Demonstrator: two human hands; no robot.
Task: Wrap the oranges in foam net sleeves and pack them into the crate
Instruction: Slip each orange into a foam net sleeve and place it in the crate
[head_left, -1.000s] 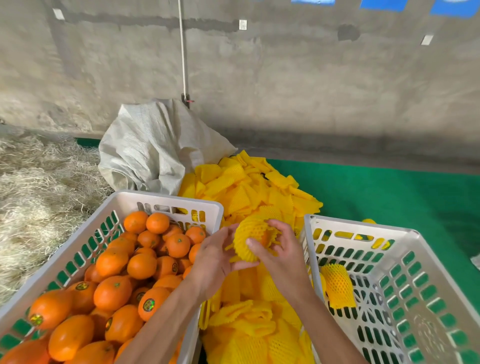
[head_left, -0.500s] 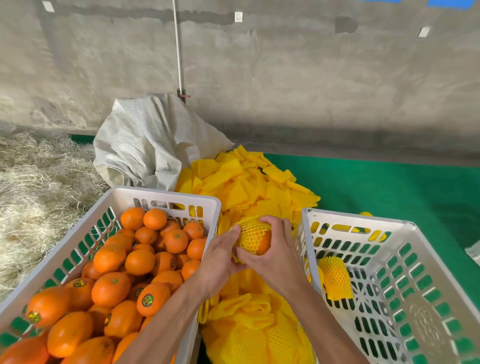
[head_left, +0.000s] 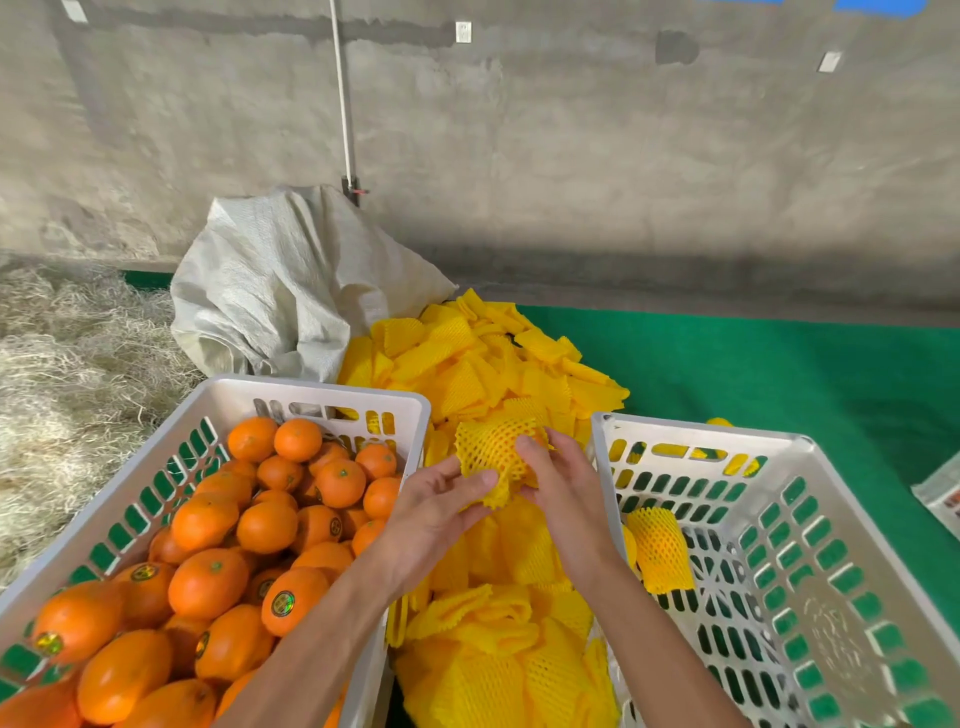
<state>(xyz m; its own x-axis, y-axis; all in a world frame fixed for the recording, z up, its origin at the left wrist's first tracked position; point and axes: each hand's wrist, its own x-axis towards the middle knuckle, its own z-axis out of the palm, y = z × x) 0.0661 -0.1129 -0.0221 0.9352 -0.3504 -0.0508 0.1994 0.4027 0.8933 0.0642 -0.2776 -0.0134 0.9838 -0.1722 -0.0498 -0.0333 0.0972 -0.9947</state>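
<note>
Between the two crates I hold an orange inside a yellow foam net sleeve (head_left: 491, 447). My right hand (head_left: 558, 480) grips it from the right, fingers curled round it. My left hand (head_left: 436, 506) pinches the sleeve's lower edge with thumb and fingers. The left white crate (head_left: 322, 395) is full of bare oranges (head_left: 265, 525). The right white crate (head_left: 696, 434) holds a wrapped orange (head_left: 660, 556) near its left wall. A heap of yellow sleeves (head_left: 483, 364) lies between and behind the crates.
A crumpled white woven sack (head_left: 291, 291) sits behind the left crate. Straw (head_left: 67, 374) covers the floor at the left. Green matting (head_left: 779, 374) spreads to the right, and a concrete wall with a white pipe (head_left: 343, 104) stands behind. A printed package (head_left: 943, 493) lies at the right edge.
The sleeve has been drawn further over the orange, which now barely shows through the net. My left hand slid down to the sleeve's lower edge; both hands stayed between the crates.
</note>
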